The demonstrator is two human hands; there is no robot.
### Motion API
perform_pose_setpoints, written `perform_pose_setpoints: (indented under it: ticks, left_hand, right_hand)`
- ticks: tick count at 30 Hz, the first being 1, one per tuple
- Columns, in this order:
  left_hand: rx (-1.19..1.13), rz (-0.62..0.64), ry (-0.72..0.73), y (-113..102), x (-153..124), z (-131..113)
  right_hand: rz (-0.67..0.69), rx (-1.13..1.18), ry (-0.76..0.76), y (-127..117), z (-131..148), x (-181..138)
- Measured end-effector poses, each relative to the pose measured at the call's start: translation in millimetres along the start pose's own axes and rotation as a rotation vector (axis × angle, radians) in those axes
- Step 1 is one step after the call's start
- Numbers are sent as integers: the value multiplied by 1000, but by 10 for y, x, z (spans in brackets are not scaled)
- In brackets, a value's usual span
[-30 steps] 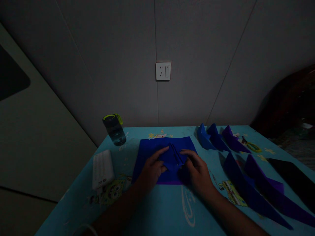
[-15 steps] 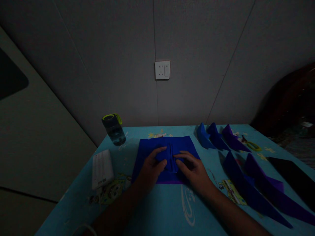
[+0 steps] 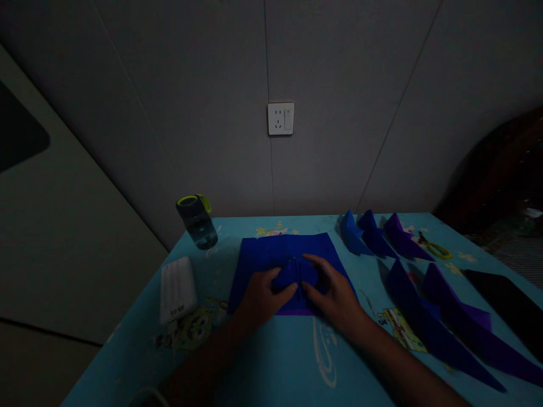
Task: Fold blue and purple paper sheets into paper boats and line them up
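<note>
A small folded piece of blue paper (image 3: 307,273) is gripped from both sides, with a seam down its middle. My left hand (image 3: 263,295) pinches its left half, thumb in front and fingers behind. On the right half, my right hand (image 3: 336,293) curls its fingers around the outer edge, with the thumb near the seam. Beneath it lie flat blue paper sheets (image 3: 258,252), with a purple edge showing at the front. Dim light hides the finer folds.
To the right stand several folded paper boats, among them a light blue boat (image 3: 353,236) and a long dark blue boat (image 3: 418,314). Scissors (image 3: 439,250) and a black flat slab (image 3: 504,299) lie beyond. On the left are a water bottle (image 3: 201,226) and a white power bank (image 3: 178,291).
The folded paper was lying flatter under my fingertips; now its sides are lifted and bulge within my grip. My fingers have curled around it, and my right fingers have moved to its outer side.
</note>
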State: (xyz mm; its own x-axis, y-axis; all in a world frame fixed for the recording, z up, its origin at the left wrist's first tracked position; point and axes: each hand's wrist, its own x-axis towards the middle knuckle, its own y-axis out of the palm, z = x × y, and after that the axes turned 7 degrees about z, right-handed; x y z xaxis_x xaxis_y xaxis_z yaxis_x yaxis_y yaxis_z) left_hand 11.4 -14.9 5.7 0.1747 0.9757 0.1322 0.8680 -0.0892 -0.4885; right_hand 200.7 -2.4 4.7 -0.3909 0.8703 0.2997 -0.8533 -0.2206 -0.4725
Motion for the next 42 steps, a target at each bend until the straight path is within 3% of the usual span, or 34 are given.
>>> perform_pose_setpoints:
  ticks: [2, 7, 16, 21, 24, 32, 42]
  left_hand:
    - [45, 48, 32, -11, -2, 32]
    - [-256, 259, -53, 41, -31, 57]
    - [-394, 395, -72, 55, -93, -42]
    - [-237, 312, 61, 16, -74, -57]
    - [-246, 252, 61, -9, -65, -73]
    - [-544, 47, 9, -7, -40, 26]
    - [-1047, -38, 138, 31, -33, -12]
  right_hand:
    - [69, -17, -51, -21, 35, 6]
    - [169, 87, -35, -53, 106, 7]
    - [116, 79, -14, -31, 151, -4]
    - [-15, -50, -25, 6, 105, -19]
    - [-69, -84, -21, -8, 67, -32]
    - [-224, 175, 27, -37, -31, -21]
    - [-416, 506, 124, -50, 61, 11]
